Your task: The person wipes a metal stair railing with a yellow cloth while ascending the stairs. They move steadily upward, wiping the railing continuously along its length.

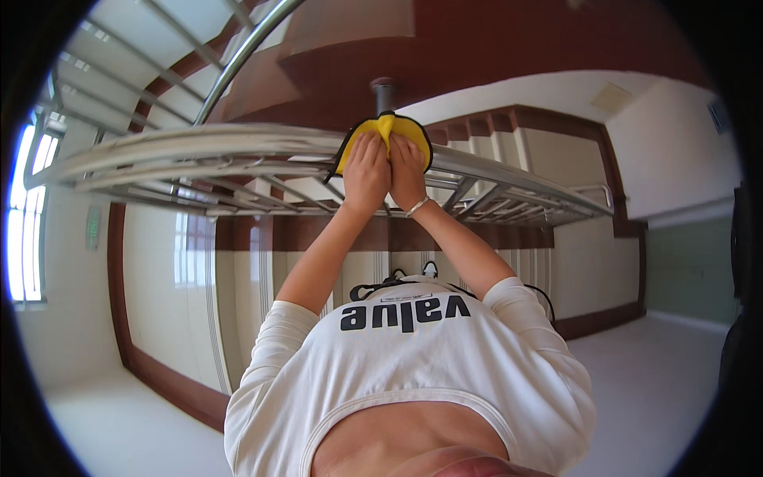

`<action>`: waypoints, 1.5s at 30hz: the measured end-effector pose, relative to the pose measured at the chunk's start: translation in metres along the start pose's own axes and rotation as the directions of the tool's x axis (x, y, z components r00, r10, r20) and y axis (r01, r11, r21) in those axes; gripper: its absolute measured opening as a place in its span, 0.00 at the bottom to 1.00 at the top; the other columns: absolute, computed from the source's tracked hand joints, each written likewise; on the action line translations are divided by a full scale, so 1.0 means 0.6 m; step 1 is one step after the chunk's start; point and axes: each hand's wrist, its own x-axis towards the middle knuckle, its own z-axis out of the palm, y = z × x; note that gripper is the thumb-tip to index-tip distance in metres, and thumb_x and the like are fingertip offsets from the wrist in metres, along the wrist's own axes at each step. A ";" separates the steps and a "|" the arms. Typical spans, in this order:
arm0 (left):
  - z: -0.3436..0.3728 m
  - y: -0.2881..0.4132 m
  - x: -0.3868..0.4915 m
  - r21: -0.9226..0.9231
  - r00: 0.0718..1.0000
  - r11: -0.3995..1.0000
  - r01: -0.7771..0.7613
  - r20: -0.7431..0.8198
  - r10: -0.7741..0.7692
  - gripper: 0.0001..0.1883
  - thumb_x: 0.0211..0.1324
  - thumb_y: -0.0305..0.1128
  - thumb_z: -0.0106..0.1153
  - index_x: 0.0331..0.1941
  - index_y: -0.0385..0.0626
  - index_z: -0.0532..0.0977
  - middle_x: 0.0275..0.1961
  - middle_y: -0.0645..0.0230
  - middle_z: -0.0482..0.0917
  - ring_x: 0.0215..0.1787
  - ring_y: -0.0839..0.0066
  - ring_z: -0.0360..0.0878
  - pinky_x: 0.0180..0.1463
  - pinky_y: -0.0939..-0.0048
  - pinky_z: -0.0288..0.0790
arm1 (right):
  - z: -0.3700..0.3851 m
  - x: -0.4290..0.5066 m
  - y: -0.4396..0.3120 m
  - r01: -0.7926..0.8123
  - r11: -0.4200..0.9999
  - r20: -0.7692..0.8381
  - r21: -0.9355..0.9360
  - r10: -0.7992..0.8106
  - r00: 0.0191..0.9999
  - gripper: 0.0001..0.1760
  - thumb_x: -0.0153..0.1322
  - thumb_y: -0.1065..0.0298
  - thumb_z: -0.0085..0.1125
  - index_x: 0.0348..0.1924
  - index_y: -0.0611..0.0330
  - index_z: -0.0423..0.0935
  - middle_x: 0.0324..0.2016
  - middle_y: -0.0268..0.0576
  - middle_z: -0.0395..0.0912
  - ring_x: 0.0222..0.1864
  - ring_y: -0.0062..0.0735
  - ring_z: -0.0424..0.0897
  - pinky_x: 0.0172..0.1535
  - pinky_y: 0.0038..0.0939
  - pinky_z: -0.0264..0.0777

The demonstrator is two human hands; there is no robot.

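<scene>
A yellow cloth (pixel 420 132) with a black edge is draped over a stainless steel stair handrail (pixel 506 170) in front of me. My left hand (pixel 366 173) presses on the cloth's left half, fingers pointing away from me. Close beside it my right hand (pixel 407 176), with a bangle at the wrist, grips the right half. Between the two hands the cloth is pinched up into a fold. Both hands wrap the rail through the cloth, and the rail under them is hidden.
Metal balusters (pixel 471 194) run below the handrail. A round metal post (pixel 382 98) rises just beyond the cloth. Pale stair treads with dark red borders (pixel 477 235) lie below, around my shoes (pixel 430 269). A curved railing (pixel 229 71) climbs at upper left, near a barred window (pixel 27 220).
</scene>
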 end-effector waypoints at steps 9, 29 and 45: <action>0.147 0.024 -0.023 -0.222 0.943 0.946 -0.236 0.180 0.278 0.23 0.54 0.24 0.59 0.55 0.28 0.77 0.63 0.47 0.78 0.69 0.50 0.75 0.75 0.52 0.68 | -0.060 -0.092 0.120 -0.188 0.947 0.080 -0.259 0.215 0.973 0.30 0.74 0.69 0.62 0.69 0.65 0.69 0.69 0.50 0.70 0.72 0.50 0.65 0.71 0.50 0.60; -0.095 -0.084 0.019 0.089 0.997 0.996 -0.027 -0.076 0.034 0.18 0.51 0.18 0.59 0.49 0.31 0.80 0.59 0.52 0.82 0.67 0.52 0.79 0.71 0.52 0.72 | 0.021 0.089 -0.096 0.213 0.976 0.082 -0.042 -0.209 0.975 0.41 0.65 0.65 0.68 0.70 0.67 0.66 0.66 0.49 0.69 0.68 0.49 0.67 0.62 0.49 0.62; 0.168 0.114 -0.003 -0.249 0.929 0.941 -0.228 0.232 0.287 0.18 0.52 0.28 0.60 0.47 0.32 0.79 0.56 0.51 0.78 0.69 0.50 0.73 0.75 0.53 0.67 | -0.114 -0.126 0.215 -0.123 0.900 0.129 -0.418 0.192 0.973 0.42 0.67 0.69 0.70 0.72 0.68 0.63 0.71 0.54 0.67 0.73 0.54 0.63 0.71 0.53 0.56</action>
